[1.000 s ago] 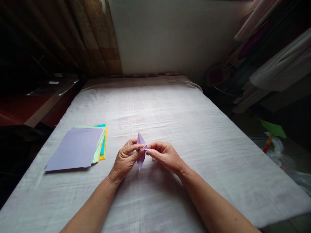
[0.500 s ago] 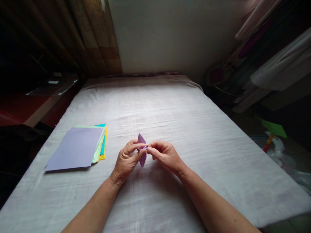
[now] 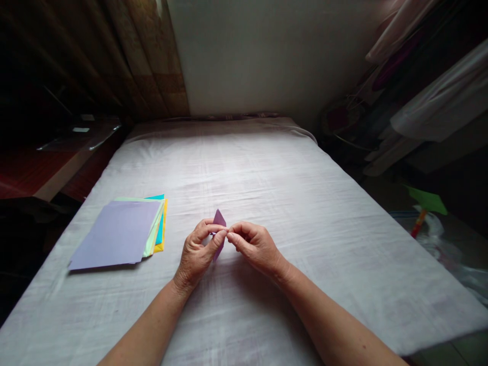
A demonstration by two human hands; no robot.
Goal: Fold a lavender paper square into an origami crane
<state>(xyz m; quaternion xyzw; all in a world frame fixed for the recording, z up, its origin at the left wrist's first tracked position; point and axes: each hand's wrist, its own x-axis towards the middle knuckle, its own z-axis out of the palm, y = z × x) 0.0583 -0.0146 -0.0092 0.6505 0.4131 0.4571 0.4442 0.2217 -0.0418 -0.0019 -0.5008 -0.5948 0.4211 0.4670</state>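
A small folded purple paper shape (image 3: 219,219) stands upright between both hands over the white sheet. My left hand (image 3: 197,251) pinches it from the left, thumb and forefinger closed on its middle. From the right, my right hand (image 3: 253,245) pinches the same spot with its fingertips pressed together. Only the top point and a sliver of the lower point of the paper show; the rest is hidden behind the fingers.
A stack of coloured paper sheets (image 3: 120,231), lilac on top with green, teal and yellow edges, lies to the left on the white-covered bed (image 3: 267,173). A dark side table (image 3: 46,168) stands at left; hanging clothes (image 3: 438,107) and floor clutter are at right.
The hands have closed in on the paper and moved slightly left; less of the lower point shows than before. The small flap seen between the fingertips is now pressed flat.
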